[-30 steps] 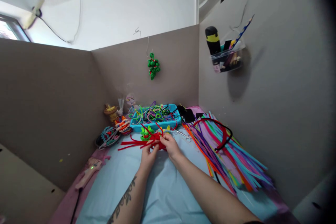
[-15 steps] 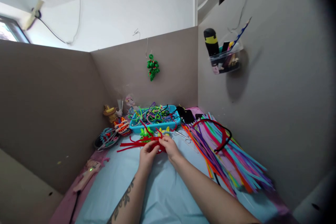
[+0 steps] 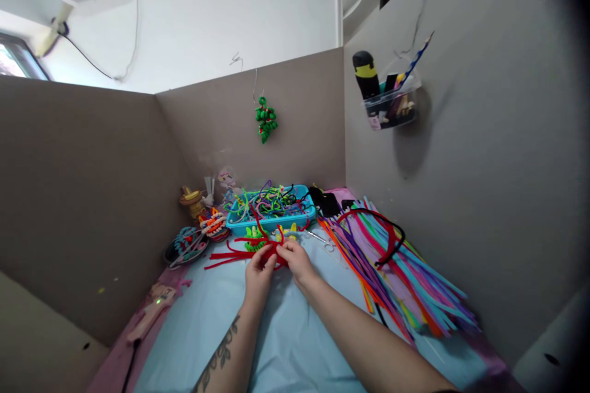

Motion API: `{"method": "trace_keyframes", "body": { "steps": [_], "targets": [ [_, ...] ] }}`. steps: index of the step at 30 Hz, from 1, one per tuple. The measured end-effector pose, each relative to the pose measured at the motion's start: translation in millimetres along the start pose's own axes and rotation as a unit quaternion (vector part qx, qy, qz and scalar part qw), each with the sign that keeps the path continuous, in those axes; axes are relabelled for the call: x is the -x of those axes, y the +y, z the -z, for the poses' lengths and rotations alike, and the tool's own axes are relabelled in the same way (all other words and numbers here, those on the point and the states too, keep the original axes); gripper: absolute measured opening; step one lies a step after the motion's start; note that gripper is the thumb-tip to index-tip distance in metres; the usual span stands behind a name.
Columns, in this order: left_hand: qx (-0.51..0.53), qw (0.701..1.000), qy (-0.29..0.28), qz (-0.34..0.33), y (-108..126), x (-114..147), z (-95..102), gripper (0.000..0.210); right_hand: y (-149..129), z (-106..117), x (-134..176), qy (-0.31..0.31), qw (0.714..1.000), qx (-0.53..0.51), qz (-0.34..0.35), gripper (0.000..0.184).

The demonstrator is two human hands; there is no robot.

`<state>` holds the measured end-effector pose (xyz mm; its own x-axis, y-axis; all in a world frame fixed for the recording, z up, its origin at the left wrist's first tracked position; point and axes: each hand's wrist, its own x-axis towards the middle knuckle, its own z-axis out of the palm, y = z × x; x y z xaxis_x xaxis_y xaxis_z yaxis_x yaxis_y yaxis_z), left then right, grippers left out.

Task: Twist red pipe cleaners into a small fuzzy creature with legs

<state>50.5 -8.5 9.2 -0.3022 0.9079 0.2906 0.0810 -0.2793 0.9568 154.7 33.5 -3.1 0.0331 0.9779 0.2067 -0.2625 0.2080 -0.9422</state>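
A bunch of red pipe cleaners [image 3: 230, 255] is held between my two hands, its loose ends fanning out to the left and upward. My left hand [image 3: 260, 264] is closed on its left side, thumb and fingers pinching the red stems. On the other side my right hand [image 3: 295, 258] grips it too, fingertips close to the left thumb. Part of the red piece is hidden behind my fingers. Just beyond lie a green pipe-cleaner figure [image 3: 255, 236] and a yellow one [image 3: 288, 232], partly covered.
A blue tray [image 3: 271, 221] of tangled pipe-cleaner scraps stands at the back. Scissors [image 3: 322, 239] and many coloured pipe cleaners [image 3: 405, 276] lie to the right. On the left are a dark bowl [image 3: 173, 256] and a pink glue gun [image 3: 150, 313]. A clear box [image 3: 391, 112] hangs on the right panel.
The hands stay together on the red pipe cleaners, fingers shifting slightly. One upper red strand has swung a little, and the whole view has moved slightly.
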Motion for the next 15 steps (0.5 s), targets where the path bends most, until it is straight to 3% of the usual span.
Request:
{"method": "trace_keyframes", "body": {
  "steps": [10,15],
  "targets": [
    [0.013,0.999,0.031,0.029,-4,-2,4.8,0.035,-1,-1,-2,-0.018,0.999,0.036,-0.002,0.028],
    [0.051,0.995,0.067,0.062,1,-3,3.2,0.041,-10,23,-16,0.096,0.972,0.192,0.097,0.006]
  ]
}}
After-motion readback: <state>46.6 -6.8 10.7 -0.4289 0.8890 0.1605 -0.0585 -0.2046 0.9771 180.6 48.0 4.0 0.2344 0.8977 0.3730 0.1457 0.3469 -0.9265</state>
